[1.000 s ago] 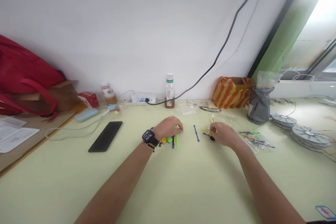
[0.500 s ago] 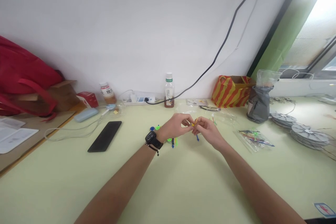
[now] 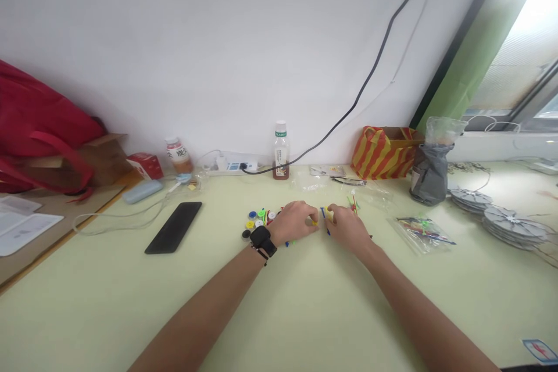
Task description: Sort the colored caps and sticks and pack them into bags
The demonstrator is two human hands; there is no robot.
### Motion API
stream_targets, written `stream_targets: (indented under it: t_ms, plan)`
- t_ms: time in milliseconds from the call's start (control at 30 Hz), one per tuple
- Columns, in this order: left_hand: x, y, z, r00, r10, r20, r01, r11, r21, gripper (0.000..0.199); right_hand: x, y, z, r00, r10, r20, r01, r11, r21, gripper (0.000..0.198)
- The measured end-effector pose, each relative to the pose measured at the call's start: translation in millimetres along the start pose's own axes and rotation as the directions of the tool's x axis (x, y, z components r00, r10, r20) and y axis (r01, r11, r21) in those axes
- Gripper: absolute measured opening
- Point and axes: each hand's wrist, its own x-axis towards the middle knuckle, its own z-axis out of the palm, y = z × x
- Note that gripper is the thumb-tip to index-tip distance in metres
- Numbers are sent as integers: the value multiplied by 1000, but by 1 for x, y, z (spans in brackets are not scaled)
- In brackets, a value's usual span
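Observation:
My left hand (image 3: 296, 222), with a black watch (image 3: 263, 239) on its wrist, is closed in a pinch on a small yellow piece (image 3: 314, 222). Just across a narrow gap, my right hand (image 3: 349, 231) has its fingers curled, and another bit of yellow (image 3: 329, 209) shows at its fingertips. A thin blue stick (image 3: 323, 213) with thicker ends lies by the right fingertips, partly covered by them. Beside and under the left hand are small round pieces, such as a blue disc (image 3: 253, 215), a green one (image 3: 261, 213) and a white one (image 3: 271, 216). Colored sticks (image 3: 353, 204) lie behind the right hand.
A black phone (image 3: 173, 228) lies at the left. A drink bottle (image 3: 281, 151) and a power strip (image 3: 238, 164) stand along the wall. To the right are a clear bag of colored sticks (image 3: 425, 232), a striped bag (image 3: 384, 152) and stacked grey discs (image 3: 514, 224).
My hands have moved apart from a shared pinch and come lower. The left hand shifted slightly right at the wrist, uncovering more round pieces beside it.

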Motion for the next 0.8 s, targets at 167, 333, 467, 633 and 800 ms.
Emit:
stream_targets:
  t_ms: [167,333,467,633,800]
  plan:
    - [0,-11,-1,999,-30,-11,31,999,38,6,2,3,-21,997,-47,-54,43,996,-74,15]
    - [-3,-21,-18,998,-59,-6,59,997,53,17,0,38,-58,979,-72,188,73,997,0,18]
    - [-5,-29,-34,996,-70,52,68,996,51,26,-2,55,-67,936,-45,350,17,996,82,4]
    - [-3,-31,-44,993,-113,29,115,990,-80,27,0,42,-69,965,-80,251,4,957,289,8]
    - [0,-4,-51,1000,-7,18,14,920,-392,35,-6,4,-65,945,-217,245,-4,741,671,12]
